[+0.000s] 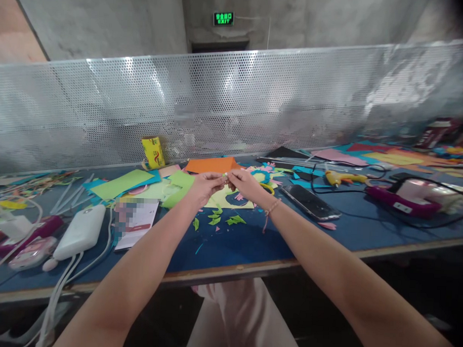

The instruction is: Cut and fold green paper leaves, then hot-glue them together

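My left hand (205, 188) and my right hand (248, 184) meet over the middle of the table, fingertips nearly touching. Both are closed in a pinch at a tiny whitish-green piece (224, 175), too small to make out its kind. Beneath them lies a pale yellow sheet (218, 199). Green paper scraps (235, 220) are scattered on the blue tabletop closer to me. An orange paper sheet (209, 165) lies just beyond the hands, and light green paper (178, 187) is beside my left hand. Yellow scissors handles (268, 187) seem to show by my right wrist.
Left of my arms are a lit phone (138, 226), a white power bank (81, 231) with cables and a purple power strip (43, 230). On the right lie a dark phone (310, 201), a yellow glue gun (343, 178) and another power strip (403, 200). A perforated metal screen (218, 107) closes the back.
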A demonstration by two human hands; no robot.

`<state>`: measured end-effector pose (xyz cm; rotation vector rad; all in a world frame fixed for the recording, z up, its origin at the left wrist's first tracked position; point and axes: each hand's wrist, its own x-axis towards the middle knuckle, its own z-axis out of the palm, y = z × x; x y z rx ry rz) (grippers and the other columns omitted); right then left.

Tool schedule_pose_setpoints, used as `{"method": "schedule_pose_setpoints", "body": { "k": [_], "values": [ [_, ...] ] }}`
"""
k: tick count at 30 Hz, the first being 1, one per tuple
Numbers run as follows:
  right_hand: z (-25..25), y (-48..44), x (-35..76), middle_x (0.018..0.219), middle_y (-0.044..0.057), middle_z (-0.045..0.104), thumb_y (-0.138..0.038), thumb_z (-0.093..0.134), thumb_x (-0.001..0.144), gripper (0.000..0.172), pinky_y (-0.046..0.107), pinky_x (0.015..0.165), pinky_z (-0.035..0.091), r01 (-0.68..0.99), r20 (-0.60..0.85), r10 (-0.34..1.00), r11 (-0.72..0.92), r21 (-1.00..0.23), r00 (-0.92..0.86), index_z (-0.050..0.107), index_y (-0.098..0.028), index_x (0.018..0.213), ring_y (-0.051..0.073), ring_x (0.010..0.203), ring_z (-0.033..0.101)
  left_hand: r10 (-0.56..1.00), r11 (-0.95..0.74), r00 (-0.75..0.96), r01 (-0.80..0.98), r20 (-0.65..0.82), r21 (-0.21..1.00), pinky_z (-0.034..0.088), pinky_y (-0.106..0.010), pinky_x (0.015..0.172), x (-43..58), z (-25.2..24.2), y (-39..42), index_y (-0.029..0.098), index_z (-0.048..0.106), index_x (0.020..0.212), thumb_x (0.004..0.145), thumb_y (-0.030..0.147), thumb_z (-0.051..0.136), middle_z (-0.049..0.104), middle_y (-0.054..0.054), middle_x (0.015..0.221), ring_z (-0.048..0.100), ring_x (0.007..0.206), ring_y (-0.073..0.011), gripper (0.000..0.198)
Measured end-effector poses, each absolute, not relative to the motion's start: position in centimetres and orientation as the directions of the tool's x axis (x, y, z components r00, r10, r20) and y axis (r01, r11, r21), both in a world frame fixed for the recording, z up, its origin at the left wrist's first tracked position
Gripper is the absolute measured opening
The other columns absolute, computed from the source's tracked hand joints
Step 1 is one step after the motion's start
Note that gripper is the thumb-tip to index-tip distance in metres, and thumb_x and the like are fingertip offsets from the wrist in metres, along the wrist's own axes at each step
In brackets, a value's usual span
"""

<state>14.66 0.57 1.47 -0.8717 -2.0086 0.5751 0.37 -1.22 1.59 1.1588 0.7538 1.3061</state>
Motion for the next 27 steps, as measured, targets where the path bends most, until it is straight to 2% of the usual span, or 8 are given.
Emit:
{"method": "schedule_pose_setpoints", "body": {
  "k": [6, 10, 13, 18, 20, 24, 27],
  "values": [
    [1.34, 0.86, 14.66, 0.050, -0.004, 0.044, -0.034, 0.039, 0.081, 0.030, 0.020, 0.048, 0.032, 0.364, 0.555, 0.755, 0.655, -0.662, -0.349, 0.041, -0.017, 0.056, 0.006, 0.045, 0.038, 0.972, -0.138, 0.148, -0.278, 0.184, 0.951, 0.042, -0.025, 0.062, 0.67, 1.31, -1.07, 0.012, 0.061, 0.061, 0.053, 0.032, 0.074, 0.056, -0.001, 0.057, 0.051, 0.054, -0.0075, 0.025],
    [1.07, 1.24, 14.74, 0.051, -0.003, 0.045, -0.037, 0.036, 0.083, 0.032, 0.021, 0.049, 0.035, 0.315, 0.520, 0.761, 0.639, -0.701, -0.388, 0.043, -0.017, 0.059, 0.008, 0.047, 0.043, 0.966, -0.199, 0.110, -0.256, 0.233, 0.946, 0.040, -0.023, 0.055, 0.64, 1.14, -0.90, 0.013, 0.058, 0.057, 0.052, 0.032, 0.073, 0.054, 0.001, 0.053, 0.048, 0.049, -0.0066, 0.025],
    [1.15, 1.13, 14.80, 0.055, -0.001, 0.050, -0.034, 0.036, 0.083, 0.030, 0.022, 0.052, 0.037, 0.372, 0.562, 0.738, 0.674, -0.638, -0.374, 0.046, -0.016, 0.061, 0.009, 0.051, 0.047, 0.965, -0.229, 0.081, -0.210, 0.251, 0.950, 0.040, -0.023, 0.054, 0.63, 1.11, -0.92, 0.014, 0.058, 0.057, 0.053, 0.032, 0.071, 0.055, 0.001, 0.052, 0.049, 0.049, -0.0075, 0.022],
    [1.65, 0.38, 14.86, 0.071, 0.004, 0.060, -0.026, 0.048, 0.077, 0.014, 0.023, 0.058, 0.042, 0.394, 0.655, 0.673, 0.736, -0.550, -0.344, 0.057, -0.015, 0.076, 0.011, 0.063, 0.054, 0.956, -0.281, 0.023, -0.195, 0.291, 0.940, 0.043, -0.024, 0.059, 0.91, 1.09, -1.15, 0.015, 0.058, 0.060, 0.057, 0.031, 0.067, 0.054, 0.002, 0.053, 0.051, 0.051, -0.0075, 0.019],
    [1.75, 0.29, 14.92, 0.077, 0.006, 0.062, -0.024, 0.050, 0.075, 0.015, 0.025, 0.061, 0.044, 0.425, 0.680, 0.649, 0.751, -0.505, -0.341, 0.061, -0.015, 0.082, 0.013, 0.068, 0.055, 0.948, -0.314, -0.011, -0.183, 0.318, 0.931, 0.044, -0.025, 0.060, 1.02, 1.07, -1.27, 0.015, 0.058, 0.062, 0.057, 0.027, 0.066, 0.055, 0.002, 0.055, 0.051, 0.051, -0.0075, 0.015],
    [1.68, 0.61, 15.15, 0.077, 0.005, 0.063, -0.023, 0.051, 0.077, 0.018, 0.026, 0.062, 0.043, 0.488, 0.730, 0.582, 0.784, -0.385, -0.359, 0.066, -0.020, 0.086, 0.014, 0.071, 0.055, 0.949, -0.314, -0.023, -0.169, 0.314, 0.934, 0.046, -0.027, 0.064, 1.07, 0.98, -1.35, 0.015, 0.059, 0.066, 0.057, 0.022, 0.065, 0.059, 0.000, 0.059, 0.055, 0.053, -0.0090, 0.013],
    [1.61, 0.78, 15.27, 0.081, 0.004, 0.064, -0.023, 0.053, 0.076, 0.017, 0.027, 0.064, 0.044, 0.485, 0.758, 0.567, 0.787, -0.382, -0.322, 0.067, -0.023, 0.087, 0.014, 0.075, 0.056, 0.948, -0.315, -0.013, -0.170, 0.318, 0.934, 0.047, -0.029, 0.065, 1.05, 0.85, -1.20, 0.014, 0.060, 0.068, 0.060, 0.027, 0.064, 0.061, -0.001, 0.060, 0.057, 0.055, -0.0102, 0.015]
  ]
}}
